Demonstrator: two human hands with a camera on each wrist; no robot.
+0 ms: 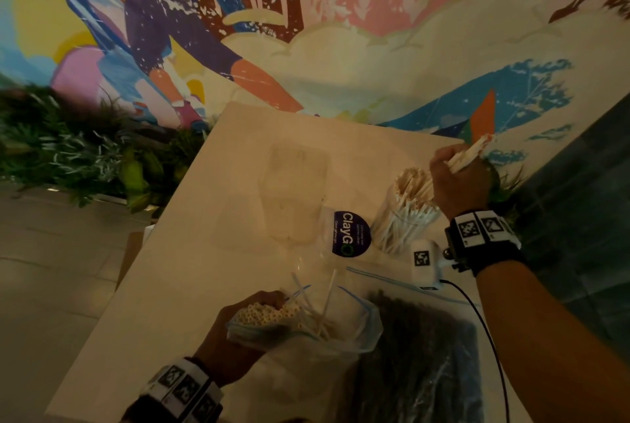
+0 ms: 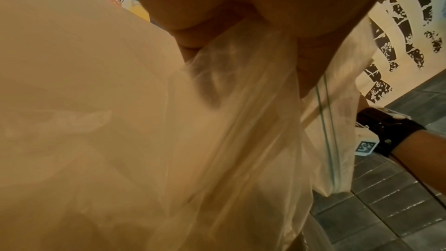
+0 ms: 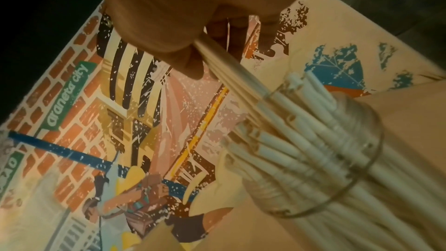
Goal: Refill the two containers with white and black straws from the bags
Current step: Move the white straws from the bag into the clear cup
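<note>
My right hand point(image 1: 456, 177) grips a small bundle of white straws point(image 1: 472, 153) above a clear container point(image 1: 405, 218) that holds many white straws. In the right wrist view the bundle point(image 3: 231, 72) slants down into the container's point(image 3: 362, 188) mouth. My left hand point(image 1: 245, 320) holds the open mouth of a clear zip bag point(image 1: 306, 330) with white straws point(image 1: 269, 315) standing in it; the left wrist view shows fingers point(image 2: 193, 31) pinching the bag's plastic point(image 2: 241, 121). A second clear container point(image 1: 293, 191) lies near the table's middle. A bag of black straws point(image 1: 416, 354) lies at the lower right.
The pale table point(image 1: 191, 269) stands against a colourful mural wall point(image 1: 341, 30). A round dark ClayGo sticker point(image 1: 347, 233) sits between the two containers. Green plants point(image 1: 68, 150) line the left. Grey floor tiles point(image 1: 579, 201) lie to the right.
</note>
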